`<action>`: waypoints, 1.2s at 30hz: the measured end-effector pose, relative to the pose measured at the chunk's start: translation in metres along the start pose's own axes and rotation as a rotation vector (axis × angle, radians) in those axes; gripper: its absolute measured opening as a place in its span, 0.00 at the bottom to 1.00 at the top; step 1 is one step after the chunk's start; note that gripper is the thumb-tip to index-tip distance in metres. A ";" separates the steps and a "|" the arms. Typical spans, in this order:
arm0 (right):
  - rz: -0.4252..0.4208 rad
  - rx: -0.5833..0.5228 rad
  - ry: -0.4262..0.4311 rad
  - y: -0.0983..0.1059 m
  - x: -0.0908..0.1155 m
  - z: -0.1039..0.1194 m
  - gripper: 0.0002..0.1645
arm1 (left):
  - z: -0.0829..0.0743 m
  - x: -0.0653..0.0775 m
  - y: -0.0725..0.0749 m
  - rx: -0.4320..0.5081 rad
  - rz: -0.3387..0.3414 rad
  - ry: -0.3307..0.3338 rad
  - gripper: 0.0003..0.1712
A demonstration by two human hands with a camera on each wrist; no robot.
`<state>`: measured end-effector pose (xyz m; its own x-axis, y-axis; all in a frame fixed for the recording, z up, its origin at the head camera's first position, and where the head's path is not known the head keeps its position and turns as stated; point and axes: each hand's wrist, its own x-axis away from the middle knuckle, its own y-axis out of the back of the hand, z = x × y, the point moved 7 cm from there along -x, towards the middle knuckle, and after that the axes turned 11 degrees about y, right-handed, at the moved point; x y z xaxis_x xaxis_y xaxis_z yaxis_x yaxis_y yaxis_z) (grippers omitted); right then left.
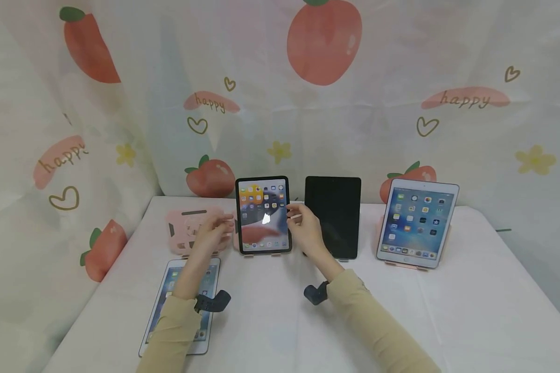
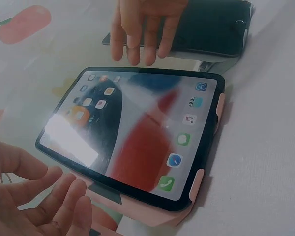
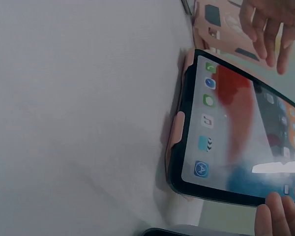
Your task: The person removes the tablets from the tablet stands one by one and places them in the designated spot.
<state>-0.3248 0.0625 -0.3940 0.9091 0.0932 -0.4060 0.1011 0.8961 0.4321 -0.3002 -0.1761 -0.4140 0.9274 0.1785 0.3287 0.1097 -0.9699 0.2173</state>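
A black-framed tablet (image 1: 263,215) with its home screen lit leans upright on a pink stand (image 2: 152,219), whose small front lips hold its lower edge. My left hand (image 1: 212,233) is beside the tablet's left edge, its fingers loosely bent and spread. On the other side, my right hand (image 1: 304,228) has its fingertips right at the right edge. In the left wrist view the right hand's fingers (image 2: 150,42) hang loosely beyond the far edge. Neither hand is curled round the tablet.
A pink stand (image 1: 179,235) without a tablet stands left, behind my left hand. A white tablet (image 1: 168,274) lies flat under my left forearm. To the right, a dark-screened tablet (image 1: 338,217) and a lit white tablet (image 1: 417,223) lean on stands. A patterned cloth (image 1: 261,140) hangs behind.
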 end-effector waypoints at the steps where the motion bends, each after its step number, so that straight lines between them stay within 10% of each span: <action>1: -0.007 0.011 0.005 0.002 -0.002 0.001 0.20 | -0.002 -0.001 0.000 0.000 -0.006 -0.005 0.20; 36: 0.023 0.274 0.079 0.012 -0.057 0.025 0.21 | -0.050 -0.035 -0.002 -0.089 -0.126 -0.121 0.18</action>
<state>-0.3653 0.0568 -0.3455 0.8791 0.1551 -0.4508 0.1963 0.7440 0.6387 -0.3503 -0.1726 -0.3799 0.9452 0.2712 0.1819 0.2005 -0.9217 0.3322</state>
